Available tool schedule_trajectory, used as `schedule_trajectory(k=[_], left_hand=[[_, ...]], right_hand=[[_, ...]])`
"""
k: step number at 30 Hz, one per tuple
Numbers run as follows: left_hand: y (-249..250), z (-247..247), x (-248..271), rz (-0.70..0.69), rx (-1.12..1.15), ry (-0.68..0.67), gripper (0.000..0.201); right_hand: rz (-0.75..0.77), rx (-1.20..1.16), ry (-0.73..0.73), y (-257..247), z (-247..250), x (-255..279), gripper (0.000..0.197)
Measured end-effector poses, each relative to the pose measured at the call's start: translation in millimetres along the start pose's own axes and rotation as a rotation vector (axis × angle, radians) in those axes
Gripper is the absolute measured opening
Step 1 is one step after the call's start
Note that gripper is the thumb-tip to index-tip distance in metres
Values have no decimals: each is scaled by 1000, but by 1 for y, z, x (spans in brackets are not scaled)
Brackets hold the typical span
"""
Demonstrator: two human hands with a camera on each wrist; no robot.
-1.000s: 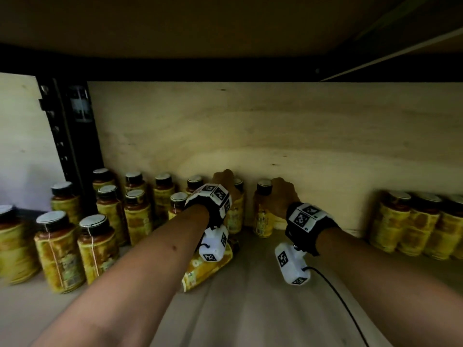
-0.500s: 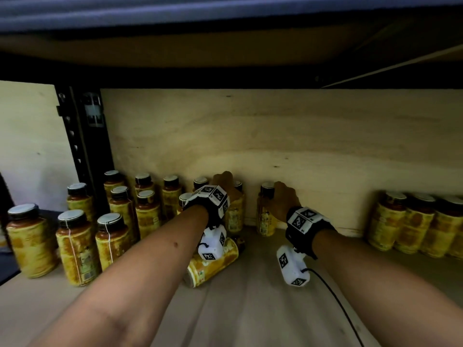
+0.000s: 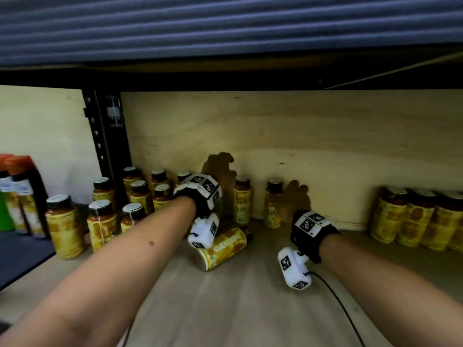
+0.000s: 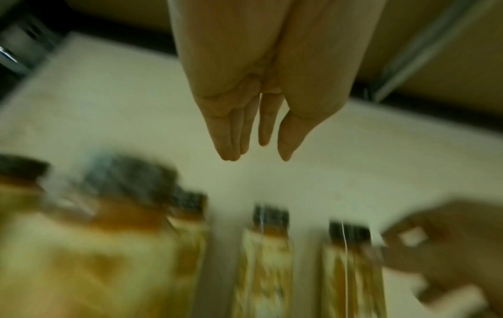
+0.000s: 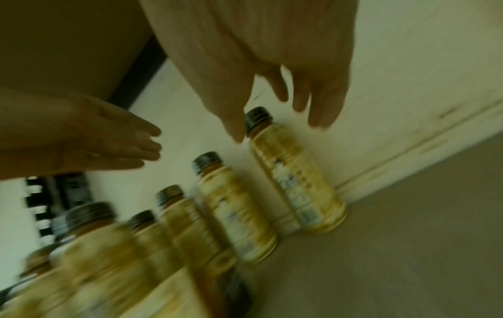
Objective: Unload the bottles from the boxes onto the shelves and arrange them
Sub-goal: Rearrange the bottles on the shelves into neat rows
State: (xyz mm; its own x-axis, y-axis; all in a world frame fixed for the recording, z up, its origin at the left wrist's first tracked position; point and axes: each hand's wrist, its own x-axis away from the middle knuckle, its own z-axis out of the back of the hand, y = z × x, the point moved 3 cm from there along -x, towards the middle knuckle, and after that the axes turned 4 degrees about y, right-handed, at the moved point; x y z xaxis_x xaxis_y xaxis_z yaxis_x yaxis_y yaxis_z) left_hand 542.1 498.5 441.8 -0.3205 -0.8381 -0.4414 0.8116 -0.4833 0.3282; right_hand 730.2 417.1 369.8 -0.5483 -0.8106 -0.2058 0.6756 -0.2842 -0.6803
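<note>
Two yellow-labelled bottles with dark caps stand at the back panel, the left one [image 3: 242,201] and the right one [image 3: 273,204] [image 5: 293,178]. My left hand [image 3: 223,166] [image 4: 255,150] hovers above and left of them, fingers straight, holding nothing. My right hand [image 3: 297,194] [image 5: 277,129] is just right of the right bottle, fingers spread loosely around its cap without gripping. A third bottle [image 3: 223,247] lies on its side under my left wrist. Both wrist views are blurred.
Several same bottles [image 3: 100,221] stand in rows at the left by the black upright post [image 3: 107,136]; more [image 3: 413,216] stand at the right. Dark bottles with orange caps [image 3: 22,191] are at far left. The wooden shelf board [image 3: 250,296] runs toward me.
Both hands have let go of the two back bottles; the left has risen, the right has drawn slightly right. My head has pulled back, showing the shelf above.
</note>
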Motion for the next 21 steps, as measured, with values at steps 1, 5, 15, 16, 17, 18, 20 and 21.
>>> schedule_trajectory(k=[1, 5, 15, 16, 17, 18, 20, 21], left_hand=[[-8, 16, 7, -2, -7, 35, 40], [-52, 71, 55, 68, -47, 148, 26], [-115, 103, 127, 265, -223, -34, 21], [-116, 101, 128, 255, -227, -37, 21], [-115, 101, 130, 254, -223, -39, 23], [-116, 101, 130, 249, -215, -48, 25], [-120, 99, 131, 260, -190, -80, 31], [-124, 98, 132, 282, -171, -110, 38]], right_hand=[[-16, 10, 24, 0, -1, 9, 73], [-86, -70, -255, -10, -35, 45, 58], [-238, -290, -498, -59, -70, 104, 40], [-215, -324, -488, -66, -66, 107, 37], [-188, -357, -482, -74, -64, 112, 37], [-153, -371, -477, -83, -62, 118, 38], [-29, -337, -463, -98, -65, 128, 39], [50, -301, -460, -105, -68, 133, 40]])
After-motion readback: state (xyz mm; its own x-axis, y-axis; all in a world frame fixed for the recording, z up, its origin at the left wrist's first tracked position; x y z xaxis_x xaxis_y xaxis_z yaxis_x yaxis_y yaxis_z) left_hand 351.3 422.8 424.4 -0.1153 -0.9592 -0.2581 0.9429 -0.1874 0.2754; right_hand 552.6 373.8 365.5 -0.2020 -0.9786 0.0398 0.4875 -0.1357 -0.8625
